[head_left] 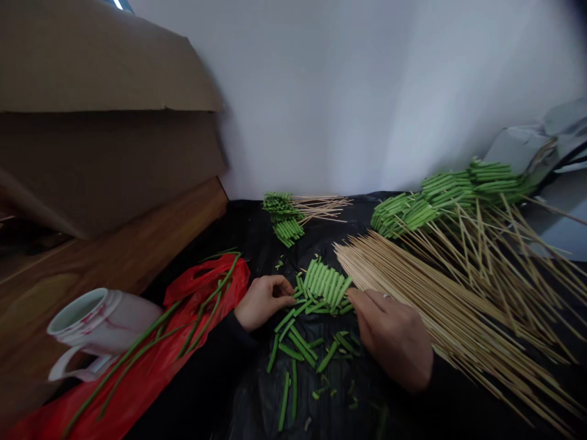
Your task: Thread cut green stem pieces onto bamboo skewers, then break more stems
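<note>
Fingers of right hand (393,336) clamped on right end of skewered green row (326,282).
Left hand (263,300) at left end, thumb and index close, grip unclear; loose cut stems (300,343) around, on black sheet (243,226).

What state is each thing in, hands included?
Green stem row: threaded side by side
Left hand: at its left end, grip unclear
Right hand: holding its right end
Loose green pieces: cut, scattered
Bare skewers: laid together
Loaded skewers: in two piles
Mug: uncovered, contents hidden
Red plastic bag: crumpled
Black plastic sheet: spread out
</note>
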`<state>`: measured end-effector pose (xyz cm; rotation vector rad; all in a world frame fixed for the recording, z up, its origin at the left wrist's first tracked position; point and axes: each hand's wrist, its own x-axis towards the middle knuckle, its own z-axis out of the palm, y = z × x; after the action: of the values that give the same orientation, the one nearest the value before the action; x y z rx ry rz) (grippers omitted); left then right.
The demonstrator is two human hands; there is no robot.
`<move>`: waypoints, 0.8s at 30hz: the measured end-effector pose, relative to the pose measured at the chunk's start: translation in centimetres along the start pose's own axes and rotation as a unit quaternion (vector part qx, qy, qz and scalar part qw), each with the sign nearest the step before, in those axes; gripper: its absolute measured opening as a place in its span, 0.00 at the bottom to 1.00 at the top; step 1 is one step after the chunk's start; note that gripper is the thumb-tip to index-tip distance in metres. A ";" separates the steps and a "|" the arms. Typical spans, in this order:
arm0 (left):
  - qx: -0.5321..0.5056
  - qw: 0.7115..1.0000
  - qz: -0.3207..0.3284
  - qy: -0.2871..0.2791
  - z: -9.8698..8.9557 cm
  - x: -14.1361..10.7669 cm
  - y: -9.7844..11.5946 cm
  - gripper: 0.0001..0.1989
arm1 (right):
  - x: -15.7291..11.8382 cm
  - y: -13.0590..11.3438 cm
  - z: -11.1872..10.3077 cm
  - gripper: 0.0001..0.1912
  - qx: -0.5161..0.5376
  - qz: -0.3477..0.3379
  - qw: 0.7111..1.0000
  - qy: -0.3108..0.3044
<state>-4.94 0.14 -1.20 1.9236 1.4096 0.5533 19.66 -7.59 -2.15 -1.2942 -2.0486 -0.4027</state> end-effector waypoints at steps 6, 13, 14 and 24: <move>0.003 0.998 0.029 0.049 -0.6 0.2 0.2 0.08 | -0.1 0.0 0.1 0.15 0.000 -0.001 1.000 0.004; -0.285 0.956 -0.045 0.047 -0.7 0.0 1.3 0.12 | -0.2 -0.2 0.1 0.14 0.010 -0.001 1.000 -0.001; -0.342 0.937 -0.064 0.036 -0.6 0.0 1.3 0.13 | -0.2 -0.2 0.1 0.14 0.010 -0.001 1.000 -0.002; -0.505 0.853 -0.128 0.012 -0.2 0.0 1.3 0.15 | -0.4 -0.5 0.1 0.14 0.019 -0.003 1.000 -0.013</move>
<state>-4.19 -0.06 -0.12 0.8678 1.0165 0.9415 19.31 -8.03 -2.50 -1.2784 -2.0724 -0.3497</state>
